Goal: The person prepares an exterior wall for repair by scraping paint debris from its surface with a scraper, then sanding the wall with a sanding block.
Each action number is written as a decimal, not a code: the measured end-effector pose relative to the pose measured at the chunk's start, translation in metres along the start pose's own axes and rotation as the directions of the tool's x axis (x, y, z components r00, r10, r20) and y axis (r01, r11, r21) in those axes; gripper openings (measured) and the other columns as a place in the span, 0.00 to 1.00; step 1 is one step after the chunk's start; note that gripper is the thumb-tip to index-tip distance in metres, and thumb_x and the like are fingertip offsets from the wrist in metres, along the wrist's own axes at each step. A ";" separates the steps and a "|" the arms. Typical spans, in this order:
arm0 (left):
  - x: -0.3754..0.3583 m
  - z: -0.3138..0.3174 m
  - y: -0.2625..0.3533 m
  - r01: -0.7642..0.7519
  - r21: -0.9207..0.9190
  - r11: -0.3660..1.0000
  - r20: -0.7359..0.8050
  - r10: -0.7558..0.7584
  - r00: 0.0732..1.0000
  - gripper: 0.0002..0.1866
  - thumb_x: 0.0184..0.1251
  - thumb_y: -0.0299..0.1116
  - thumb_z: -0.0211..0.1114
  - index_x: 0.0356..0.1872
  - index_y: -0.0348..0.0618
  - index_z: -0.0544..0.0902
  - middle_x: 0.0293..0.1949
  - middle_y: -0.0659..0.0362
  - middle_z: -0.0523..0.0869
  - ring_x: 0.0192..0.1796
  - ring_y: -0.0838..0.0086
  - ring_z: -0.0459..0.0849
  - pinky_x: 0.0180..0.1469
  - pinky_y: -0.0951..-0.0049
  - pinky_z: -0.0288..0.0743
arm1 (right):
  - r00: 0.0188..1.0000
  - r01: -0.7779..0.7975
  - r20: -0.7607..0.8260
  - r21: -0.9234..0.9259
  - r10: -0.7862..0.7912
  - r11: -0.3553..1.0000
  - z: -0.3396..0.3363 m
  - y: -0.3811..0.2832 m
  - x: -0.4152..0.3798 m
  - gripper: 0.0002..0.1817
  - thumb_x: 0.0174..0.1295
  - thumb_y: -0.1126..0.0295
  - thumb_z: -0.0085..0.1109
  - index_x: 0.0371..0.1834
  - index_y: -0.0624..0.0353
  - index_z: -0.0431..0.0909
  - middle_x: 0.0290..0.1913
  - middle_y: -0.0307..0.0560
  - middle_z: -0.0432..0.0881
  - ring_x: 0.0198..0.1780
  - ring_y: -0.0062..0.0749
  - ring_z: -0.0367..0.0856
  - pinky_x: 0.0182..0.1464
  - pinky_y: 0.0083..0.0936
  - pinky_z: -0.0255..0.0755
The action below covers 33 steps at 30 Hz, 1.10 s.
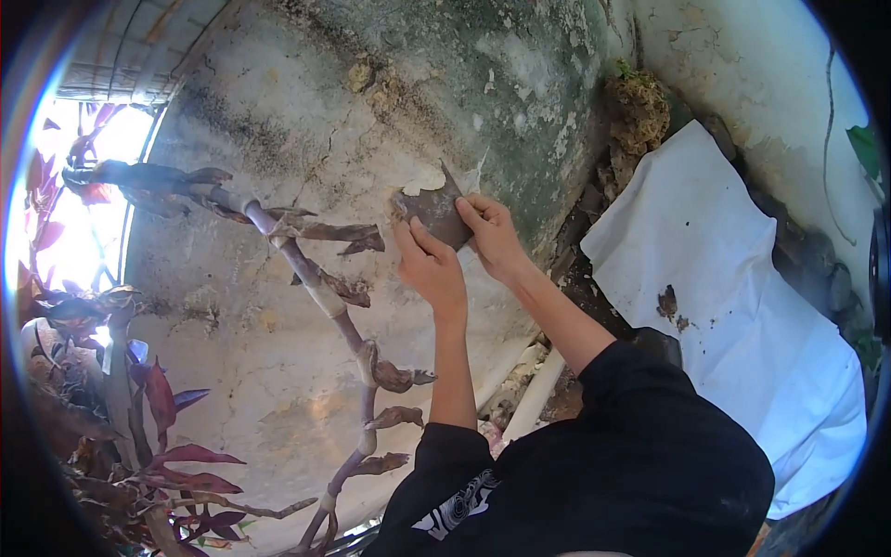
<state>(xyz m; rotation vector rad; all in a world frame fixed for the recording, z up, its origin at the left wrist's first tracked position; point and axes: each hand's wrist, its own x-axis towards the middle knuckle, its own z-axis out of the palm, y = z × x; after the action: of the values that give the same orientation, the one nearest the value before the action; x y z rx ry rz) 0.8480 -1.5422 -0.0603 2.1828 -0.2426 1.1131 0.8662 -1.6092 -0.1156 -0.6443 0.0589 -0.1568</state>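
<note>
A dark grey-brown flat piece [436, 215] with a ragged, pale upper edge is held up in front of the stained wall [278, 371]. My left hand [431, 267] grips its lower left side, the fingers bent against its face. On its right edge, my right hand [492, 234] pinches it between thumb and fingers. The two hands are close together. What lies behind the piece is hidden.
A jointed plant stem [343, 320] with dried leaves rises left of my arms. Purple-leaved plants [161, 399] stand at the lower left. A white cloth [715, 278] with dark debris lies at the right, beside stones and a pale pipe [536, 395].
</note>
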 end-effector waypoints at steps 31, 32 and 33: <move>-0.008 -0.037 0.010 0.130 -0.069 0.989 0.181 -0.116 0.977 0.12 0.68 0.33 0.52 0.27 0.36 0.73 0.16 0.54 0.76 0.17 0.74 0.71 0.21 0.72 0.62 | 0.992 -0.019 0.124 -0.089 0.030 0.996 0.008 -0.010 -0.038 0.14 0.64 0.59 0.52 0.39 0.61 0.75 0.21 0.35 0.75 0.15 0.13 0.68 0.14 0.13 0.61; -0.004 -0.035 0.010 0.131 -0.066 0.989 0.184 -0.117 0.976 0.12 0.68 0.33 0.52 0.27 0.36 0.73 0.16 0.54 0.76 0.17 0.74 0.71 0.21 0.72 0.62 | 0.992 0.027 0.125 -0.049 -0.021 0.998 0.012 -0.008 -0.035 0.14 0.64 0.60 0.52 0.37 0.60 0.75 0.20 0.34 0.75 0.14 0.12 0.66 0.13 0.12 0.59; -0.001 -0.033 0.010 0.162 -0.135 0.977 0.177 -0.137 0.975 0.13 0.68 0.34 0.52 0.26 0.35 0.73 0.17 0.56 0.77 0.18 0.78 0.70 0.22 0.74 0.63 | 0.992 0.025 0.122 -0.048 -0.019 0.999 0.015 -0.005 -0.032 0.14 0.64 0.60 0.52 0.37 0.60 0.75 0.20 0.34 0.75 0.14 0.12 0.66 0.13 0.12 0.59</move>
<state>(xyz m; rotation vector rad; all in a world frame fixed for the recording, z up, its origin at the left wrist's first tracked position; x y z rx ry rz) 0.8221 -1.5292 -0.0426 2.1236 -0.2220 0.8043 0.8356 -1.5991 -0.0998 -0.7025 -0.0613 -0.1372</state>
